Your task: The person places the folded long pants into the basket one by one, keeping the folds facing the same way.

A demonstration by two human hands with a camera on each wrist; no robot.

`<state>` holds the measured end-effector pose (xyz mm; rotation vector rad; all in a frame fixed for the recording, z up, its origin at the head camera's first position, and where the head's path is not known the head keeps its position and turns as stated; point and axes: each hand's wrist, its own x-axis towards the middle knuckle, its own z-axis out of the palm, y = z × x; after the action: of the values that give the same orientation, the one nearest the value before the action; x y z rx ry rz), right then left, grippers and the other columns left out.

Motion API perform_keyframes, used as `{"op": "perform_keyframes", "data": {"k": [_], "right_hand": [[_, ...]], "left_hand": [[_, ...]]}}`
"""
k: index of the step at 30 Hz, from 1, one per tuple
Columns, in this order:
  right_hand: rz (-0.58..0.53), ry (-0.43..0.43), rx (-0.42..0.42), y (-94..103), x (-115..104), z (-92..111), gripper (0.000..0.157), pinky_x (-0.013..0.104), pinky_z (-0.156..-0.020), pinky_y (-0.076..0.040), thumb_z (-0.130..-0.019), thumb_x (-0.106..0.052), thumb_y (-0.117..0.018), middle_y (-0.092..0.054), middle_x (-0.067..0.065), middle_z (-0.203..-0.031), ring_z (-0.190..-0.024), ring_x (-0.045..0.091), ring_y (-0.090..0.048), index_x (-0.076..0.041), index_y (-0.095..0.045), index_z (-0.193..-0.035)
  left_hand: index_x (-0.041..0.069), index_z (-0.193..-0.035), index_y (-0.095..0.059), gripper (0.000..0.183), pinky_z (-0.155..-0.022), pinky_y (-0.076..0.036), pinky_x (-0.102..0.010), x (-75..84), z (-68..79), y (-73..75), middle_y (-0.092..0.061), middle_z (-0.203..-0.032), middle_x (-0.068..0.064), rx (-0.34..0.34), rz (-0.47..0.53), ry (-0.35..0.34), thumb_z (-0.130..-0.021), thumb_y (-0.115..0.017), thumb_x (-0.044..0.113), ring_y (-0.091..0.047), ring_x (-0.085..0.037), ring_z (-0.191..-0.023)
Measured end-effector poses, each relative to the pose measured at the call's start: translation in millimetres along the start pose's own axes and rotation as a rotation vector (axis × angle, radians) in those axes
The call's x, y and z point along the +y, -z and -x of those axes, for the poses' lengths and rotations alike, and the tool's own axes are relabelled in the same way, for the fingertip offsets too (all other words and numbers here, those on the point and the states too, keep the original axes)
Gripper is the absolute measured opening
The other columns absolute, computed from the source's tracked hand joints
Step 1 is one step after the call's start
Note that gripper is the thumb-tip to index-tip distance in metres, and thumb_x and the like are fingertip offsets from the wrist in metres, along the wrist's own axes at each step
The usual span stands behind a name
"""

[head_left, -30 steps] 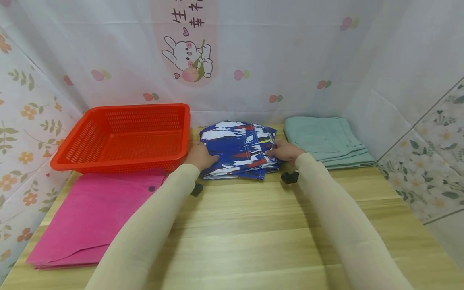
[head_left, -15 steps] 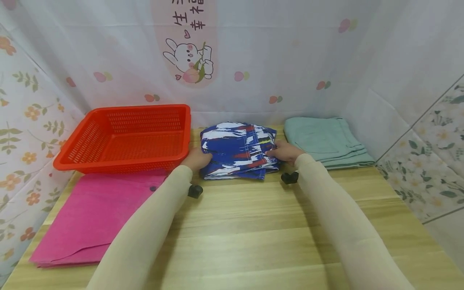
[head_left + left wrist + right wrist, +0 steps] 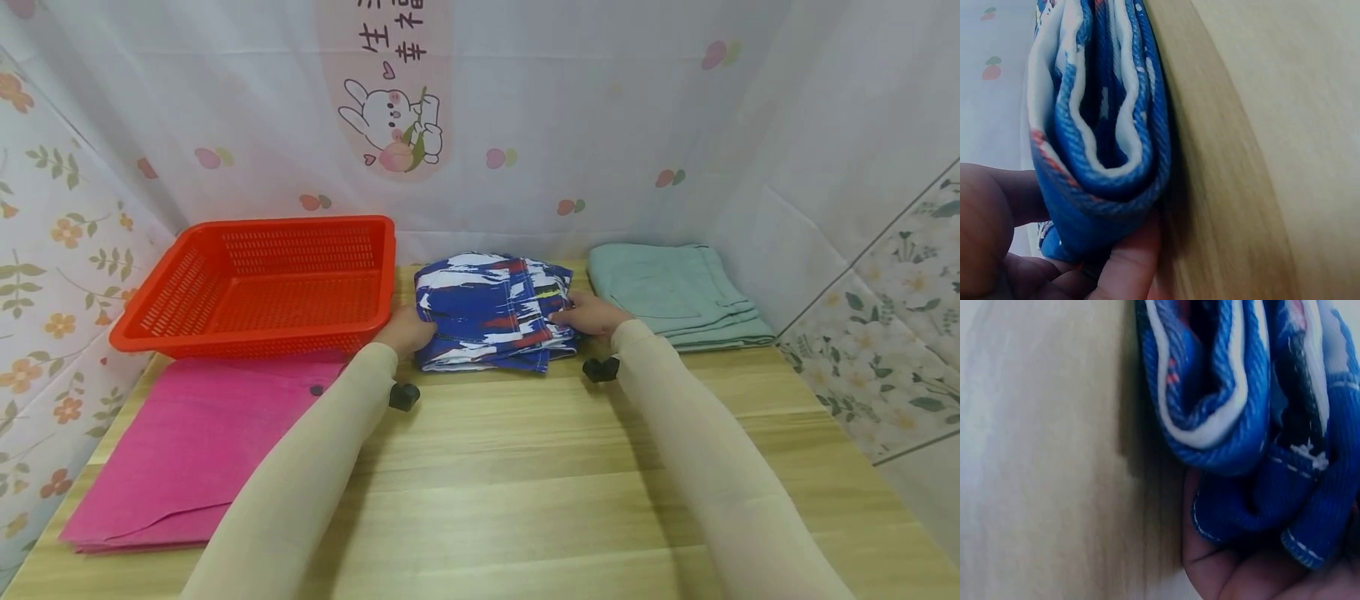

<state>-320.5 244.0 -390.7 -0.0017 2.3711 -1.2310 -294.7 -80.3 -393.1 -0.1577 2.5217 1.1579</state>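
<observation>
A folded blue denim garment [image 3: 480,308] with white and red patches lies at the back middle of the table. My left hand [image 3: 407,329] grips its left edge; in the left wrist view, fingers [image 3: 1132,262] reach to both sides of the rolled fold [image 3: 1107,181]. At the opposite edge, my right hand [image 3: 592,314] pinches the garment, its thumb on top. The right wrist view has the right fingers [image 3: 1235,575] under the layered denim end [image 3: 1229,450], partly hidden by the cloth.
A red plastic basket [image 3: 255,343] stands back left, just behind a folded pink garment [image 3: 202,442] with a dark button. On the right, a folded mint-green garment [image 3: 667,287] lies near the side wall. Printed curtains [image 3: 525,100] line the table's back.
My left thumb has drawn back from the top of the denim garment to its left edge. My right hand and the garment have stayed in place; the view has tilted slightly.
</observation>
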Motion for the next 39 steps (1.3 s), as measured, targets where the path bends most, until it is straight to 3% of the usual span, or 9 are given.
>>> {"op": "perform_keyframes", "data": {"k": [7,14,18,24,34,39], "right_hand": [[-0.074,-0.048,0.026,-1.0,-3,4,0.056,0.030,-0.088,-0.048,-0.103,-0.033,-0.052,-0.058,0.015,-0.121,-0.100,0.020,-0.059,0.004,-0.039,-0.143],[-0.585,-0.161,0.009,0.2,1,-1,0.044,0.030,-0.075,-0.056,-0.105,-0.026,-0.036,-0.059,0.008,-0.105,-0.085,0.016,-0.062,0.001,-0.035,-0.140],[-0.586,-0.158,-0.026,4.3,4,-1,0.045,0.030,-0.075,-0.056,-0.104,-0.021,-0.036,-0.060,0.009,-0.101,-0.082,0.016,-0.064,0.004,-0.030,-0.140],[-0.541,-0.191,-0.017,6.6,2,0,0.051,0.031,-0.082,-0.056,-0.105,-0.019,-0.043,-0.057,0.012,-0.114,-0.087,0.016,-0.065,0.006,-0.027,-0.146],[-0.553,-0.191,-0.033,10.6,9,-1,0.051,0.039,-0.088,-0.055,-0.105,-0.015,-0.049,-0.055,0.018,-0.123,-0.093,0.021,-0.066,0.004,-0.029,-0.147],[-0.491,-0.160,-0.012,9.6,12,-1,0.045,0.037,-0.084,-0.057,-0.104,-0.015,-0.051,-0.059,0.017,-0.116,-0.090,0.021,-0.067,0.002,-0.037,-0.143]], "left_hand": [[-0.007,-0.137,-0.047,0.045,-0.096,-0.050,-0.046,-3.6,2.1,-1.5,-0.059,-0.122,-0.021,0.004,-0.029,-0.028,-0.099,-0.053,0.016,-0.058,-0.034,-0.107],[-0.005,-0.136,-0.050,0.042,-0.098,-0.048,-0.046,-5.3,3.6,-4.2,-0.061,-0.121,-0.020,0.010,-0.051,-0.080,-0.098,-0.051,0.013,-0.058,-0.034,-0.105],[-0.004,-0.136,-0.051,0.042,-0.098,-0.048,-0.045,-2.4,4.2,-5.7,-0.061,-0.120,-0.019,0.010,-0.038,-0.092,-0.097,-0.051,0.013,-0.058,-0.034,-0.104],[-0.006,-0.133,-0.052,0.041,-0.097,-0.049,-0.044,-3.2,1.0,-4.7,-0.062,-0.117,-0.019,0.018,-0.071,-0.097,-0.097,-0.052,0.013,-0.059,-0.033,-0.101],[-0.008,-0.135,-0.050,0.044,-0.100,-0.047,-0.045,-4.8,-2.8,-2.9,-0.062,-0.119,-0.021,0.026,-0.106,-0.109,-0.097,-0.053,0.014,-0.059,-0.034,-0.104],[-0.007,-0.137,-0.049,0.044,-0.102,-0.045,-0.045,-3.4,-0.1,-4.2,-0.061,-0.121,-0.021,0.031,-0.134,-0.148,-0.097,-0.052,0.012,-0.058,-0.034,-0.104]]}}
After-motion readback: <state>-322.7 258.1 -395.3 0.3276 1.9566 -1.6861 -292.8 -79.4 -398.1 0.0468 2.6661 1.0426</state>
